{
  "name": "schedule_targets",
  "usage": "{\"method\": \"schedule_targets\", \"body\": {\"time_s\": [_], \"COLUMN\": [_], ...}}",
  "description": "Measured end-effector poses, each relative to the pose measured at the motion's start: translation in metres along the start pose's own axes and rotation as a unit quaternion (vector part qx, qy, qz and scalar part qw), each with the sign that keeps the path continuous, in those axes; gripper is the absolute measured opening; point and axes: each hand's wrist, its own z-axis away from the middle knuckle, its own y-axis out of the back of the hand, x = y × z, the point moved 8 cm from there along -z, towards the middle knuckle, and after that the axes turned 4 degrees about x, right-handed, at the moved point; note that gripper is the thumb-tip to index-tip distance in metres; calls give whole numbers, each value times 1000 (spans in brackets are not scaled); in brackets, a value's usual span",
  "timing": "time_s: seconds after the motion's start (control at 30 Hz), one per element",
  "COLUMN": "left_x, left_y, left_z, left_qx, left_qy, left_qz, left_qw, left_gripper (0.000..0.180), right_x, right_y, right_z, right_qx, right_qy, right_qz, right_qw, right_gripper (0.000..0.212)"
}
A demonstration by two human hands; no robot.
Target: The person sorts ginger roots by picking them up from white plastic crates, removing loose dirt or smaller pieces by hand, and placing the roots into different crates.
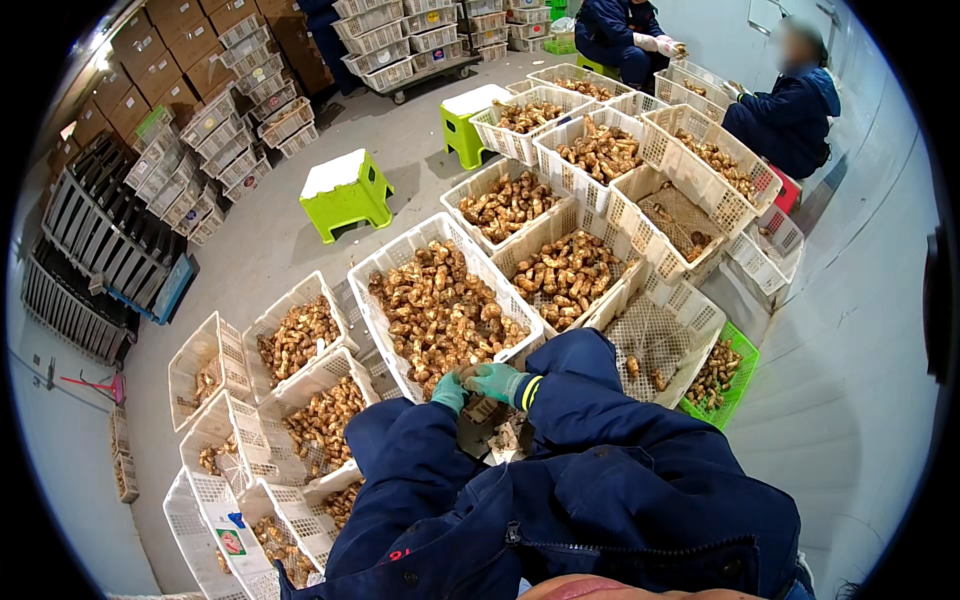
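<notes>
My left hand [449, 392] and my right hand [494, 382], both in green gloves, meet above my lap at the near edge of a large white crate [363, 300]. Their fingers are curled in toward each other around something small and brownish, mostly hidden. Brown mushrooms [440, 305] with paler stems fill that crate. Just below my hands, between my knees, a cardboard box [478, 408] is partly visible, with pale scraps [508, 437] near it.
White crates of mushrooms [322, 420] crowd my left; more crates [570, 270] run far right. A green crate [735, 380] sits by my right knee. Green-and-white stools [345, 195] stand ahead. Two people [795, 110] [620, 40] sit at the far crates. Stacked crates [375, 40] line the back.
</notes>
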Motion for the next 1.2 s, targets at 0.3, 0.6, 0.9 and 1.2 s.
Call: {"method": "schedule_targets", "body": {"time_s": [0.3, 0.6, 0.9, 1.2], "left_x": [4, 3, -9, -2], "left_y": [3, 2, 0, -3], "left_z": [6, 6, 1, 4], "left_qx": [-25, -3, 6, -15], "left_qy": [50, 38, 36, 70], "left_qz": [56, 90, 67, 45], "left_qw": [997, 995, 997, 996], "left_gripper": [51, 54, 50, 48], "right_x": [-7, -3, -8, 1], "right_y": [2, 0, 1, -3], "right_z": [4, 2, 1, 4], "right_qx": [2, -15, -10, -4], "right_qy": [3, -2, 12, 30], "right_qz": [-18, -29, -9, -32], "right_qw": [1000, 999, 1000, 999], "right_gripper": [33, 33, 33, 36]}}
